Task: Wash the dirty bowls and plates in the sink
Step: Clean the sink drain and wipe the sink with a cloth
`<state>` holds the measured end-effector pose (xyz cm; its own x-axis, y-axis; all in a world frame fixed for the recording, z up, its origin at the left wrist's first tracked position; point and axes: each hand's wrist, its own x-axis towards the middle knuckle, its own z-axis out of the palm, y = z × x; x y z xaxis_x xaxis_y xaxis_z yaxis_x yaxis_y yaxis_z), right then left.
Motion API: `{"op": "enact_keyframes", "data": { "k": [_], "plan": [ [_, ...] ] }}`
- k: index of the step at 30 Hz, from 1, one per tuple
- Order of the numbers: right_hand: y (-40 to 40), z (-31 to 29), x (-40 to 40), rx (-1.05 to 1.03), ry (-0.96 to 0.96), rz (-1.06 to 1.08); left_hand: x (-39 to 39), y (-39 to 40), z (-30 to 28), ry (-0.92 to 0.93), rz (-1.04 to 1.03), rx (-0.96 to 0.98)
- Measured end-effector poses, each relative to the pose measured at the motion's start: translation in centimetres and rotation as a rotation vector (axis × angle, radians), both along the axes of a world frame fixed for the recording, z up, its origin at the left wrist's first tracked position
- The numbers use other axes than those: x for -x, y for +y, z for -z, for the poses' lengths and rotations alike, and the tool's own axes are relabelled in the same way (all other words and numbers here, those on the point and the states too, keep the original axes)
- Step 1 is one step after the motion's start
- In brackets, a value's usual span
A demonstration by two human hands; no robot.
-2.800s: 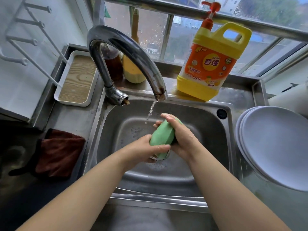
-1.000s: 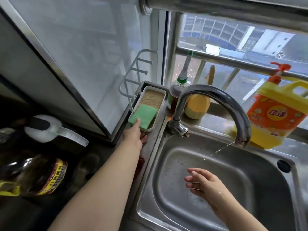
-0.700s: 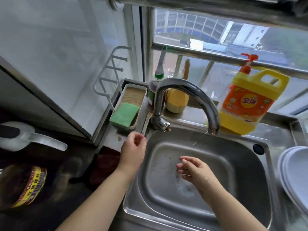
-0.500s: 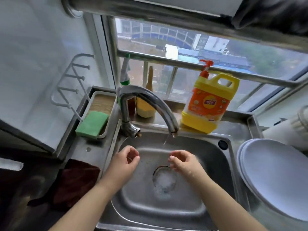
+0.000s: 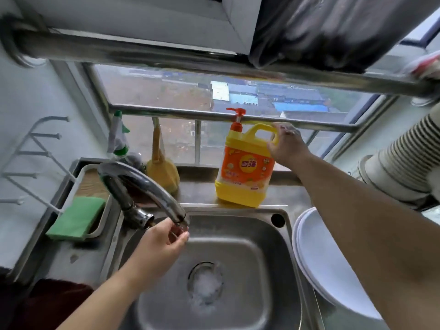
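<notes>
The steel sink (image 5: 240, 248) holds no dishes, only foam over its drain (image 5: 206, 284). A stack of white plates (image 5: 328, 270) leans on the counter at the sink's right edge. My left hand (image 5: 159, 241) is cupped just under the faucet (image 5: 133, 177) spout, holding nothing. My right hand (image 5: 285, 146) reaches to the back ledge and grips the handle of the yellow-orange detergent bottle (image 5: 245, 170), which stands upright. The green sponge (image 5: 76, 220) lies in the white tray (image 5: 78, 177) left of the faucet.
A spray bottle (image 5: 119, 141) and a yellow-brown bottle (image 5: 162, 170) stand behind the faucet. A white wire rack (image 5: 31, 158) juts from the left wall. A dark red cloth (image 5: 54, 298) lies front left. A ribbed duct (image 5: 400, 158) sits at the right, a dark cloth (image 5: 321, 32) hangs overhead.
The sponge went from my hands into the tray. My right hand left the basin and took the detergent bottle's handle. My left hand rose to the spout.
</notes>
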<state>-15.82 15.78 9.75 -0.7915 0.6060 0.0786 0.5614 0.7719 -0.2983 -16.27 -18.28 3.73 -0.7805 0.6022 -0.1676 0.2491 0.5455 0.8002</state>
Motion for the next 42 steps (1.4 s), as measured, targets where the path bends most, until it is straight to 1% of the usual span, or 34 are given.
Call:
{"op": "enact_keyframes", "data": {
  "k": [3,5,6,9,11,15,17,19,21,24,26,28,31,34,38,42],
  "plan": [
    [1.3,0.3,1.6,0.066,-0.054,0.025,0.2,0.8,0.3,-0.049,-0.036,-0.043],
    [1.6,0.4,2.0,0.122,-0.049,0.053,0.2,1.4,0.1,-0.080,-0.049,-0.080],
    [1.8,0.4,2.2,0.122,-0.053,0.068,0.2,1.8,0.1,-0.094,-0.046,-0.092],
    [2.3,0.5,2.2,0.037,-0.142,0.085,0.1,3.0,0.5,-0.112,-0.044,-0.103],
    [2.5,0.6,2.1,0.058,-0.155,0.097,-0.2,3.8,0.7,-0.138,-0.053,-0.122],
    [2.4,0.6,1.7,0.148,-0.040,0.065,-0.8,5.2,0.9,-0.147,-0.038,-0.131],
    [2.1,0.1,1.3,0.251,0.031,0.035,-1.0,5.7,0.9,-0.159,-0.048,-0.133],
    [1.4,-0.5,0.9,0.337,0.062,-0.024,-0.8,5.9,1.0,-0.171,-0.060,-0.147],
    [0.2,-1.2,0.8,0.307,0.079,-0.133,-0.4,6.0,1.1,-0.172,-0.066,-0.149],
    [-2.1,-1.9,1.4,0.156,0.178,-0.299,0.2,5.7,1.3,-0.160,-0.081,-0.158],
    [-3.7,-1.9,1.9,0.159,0.254,-0.370,0.6,5.2,1.7,-0.162,-0.101,-0.159],
    [-5.0,-1.5,2.3,0.213,0.291,-0.426,0.9,4.7,2.1,-0.174,-0.107,-0.153],
    [-5.8,-0.5,2.6,0.305,0.270,-0.462,1.2,4.0,2.6,-0.211,-0.141,-0.169],
    [-5.8,0.1,2.8,0.423,0.259,-0.427,1.3,3.6,2.8,-0.201,-0.175,-0.162],
    [-5.5,0.1,2.6,0.452,0.233,-0.422,1.6,3.5,2.5,-0.216,-0.184,-0.193],
    [-5.9,0.1,2.5,0.459,0.211,-0.417,1.7,3.4,2.7,-0.233,-0.184,-0.166]
  ]
}}
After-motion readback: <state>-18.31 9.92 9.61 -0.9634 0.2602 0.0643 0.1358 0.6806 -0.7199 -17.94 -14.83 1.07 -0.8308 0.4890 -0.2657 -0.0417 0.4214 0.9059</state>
